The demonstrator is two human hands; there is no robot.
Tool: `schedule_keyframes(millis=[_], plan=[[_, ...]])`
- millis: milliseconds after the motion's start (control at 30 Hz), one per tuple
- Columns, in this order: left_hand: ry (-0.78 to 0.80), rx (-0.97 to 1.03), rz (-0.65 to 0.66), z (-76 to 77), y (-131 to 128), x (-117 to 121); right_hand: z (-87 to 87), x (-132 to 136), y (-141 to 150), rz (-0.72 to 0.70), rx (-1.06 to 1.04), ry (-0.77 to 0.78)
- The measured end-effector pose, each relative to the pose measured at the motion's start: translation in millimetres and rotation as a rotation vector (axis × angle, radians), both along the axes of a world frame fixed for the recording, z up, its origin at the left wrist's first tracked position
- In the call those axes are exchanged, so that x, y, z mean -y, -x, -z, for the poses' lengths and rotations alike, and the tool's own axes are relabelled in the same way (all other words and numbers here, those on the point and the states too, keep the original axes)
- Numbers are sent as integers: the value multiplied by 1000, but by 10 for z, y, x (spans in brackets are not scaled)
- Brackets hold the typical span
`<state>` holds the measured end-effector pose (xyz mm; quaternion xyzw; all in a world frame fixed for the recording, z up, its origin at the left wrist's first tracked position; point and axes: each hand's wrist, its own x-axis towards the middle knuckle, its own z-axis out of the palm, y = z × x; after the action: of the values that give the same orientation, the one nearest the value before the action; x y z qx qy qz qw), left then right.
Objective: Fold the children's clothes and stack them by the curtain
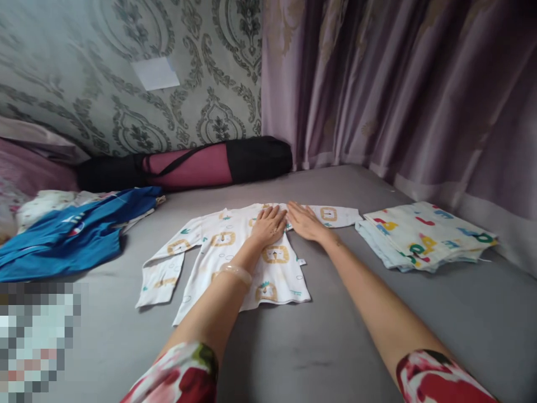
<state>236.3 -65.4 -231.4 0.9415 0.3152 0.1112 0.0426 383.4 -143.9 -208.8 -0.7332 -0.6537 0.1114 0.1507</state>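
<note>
at the near edge, my floral sleeves [180,375] end at the forearms, above the grey sheet [302,347]. a pale bangle [236,275] encircles my left wrist. the white lion-print shirt [226,242] lies on the sheet, centred ahead of me, hem toward me and neck away. its left arm is bent, cuff directed toward me; its right arm extends sideways, cuff ending at the stack, contact not determinable. a small tag projects from the right side seam. my left hand [267,225] rests palm down on the upper part of the shirt, fingers extended and slightly apart. my right hand [307,223] lies just beside it, at the base of the shirt's right arm, fingers straight and held close together. neither hand pinches fabric. to the right, the stack [432,232] consists of a letter-print cloth over pale blue fabric. to the left, a blue garment [75,235] partly covers a pale cloth [44,204]. beyond these, a long black and maroon bag [188,168] lies along the patterned wall [84,95]. a purple curtain [361,84] hangs at the right; a white paper [157,74] is positioned on the wall.
</note>
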Motion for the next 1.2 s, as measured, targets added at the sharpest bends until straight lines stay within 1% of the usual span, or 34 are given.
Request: schedule_keyframes(millis=[67,167,267,367,467,533,633,700,733,833,900,967,1033,1100,1200], plan=[[16,2,3,-23,9,3,34,-44,125,-47,-26,47],[53,12,2,-47,20,-2,53,-46,147,-16,-46,119],[75,59,8,-31,23,-24,14,0,40,111,-53,190],[87,106,24,9,24,-57,-27,83,-147,294,-12,260],[112,101,34,32,26,-84,-3,174,-359,482,52,296],[129,98,26,31,25,-90,42,216,-463,556,85,284],[135,113,14,19,24,-82,85,224,-516,597,129,238],[131,118,18,9,24,-69,67,181,-493,591,180,179],[129,118,21,4,25,-61,42,142,-469,560,208,138],[121,117,20,-11,27,-40,-64,-47,-367,366,242,54],[111,121,18,-15,27,-33,-132,-215,-286,241,217,62],[103,124,15,-10,24,-38,-177,-383,-209,171,197,83],[104,117,8,3,20,-54,-195,-525,-154,154,194,97],[101,98,10,17,17,-72,-191,-627,-130,168,193,114],[90,72,25,28,15,-80,-158,-699,-132,186,187,140]])
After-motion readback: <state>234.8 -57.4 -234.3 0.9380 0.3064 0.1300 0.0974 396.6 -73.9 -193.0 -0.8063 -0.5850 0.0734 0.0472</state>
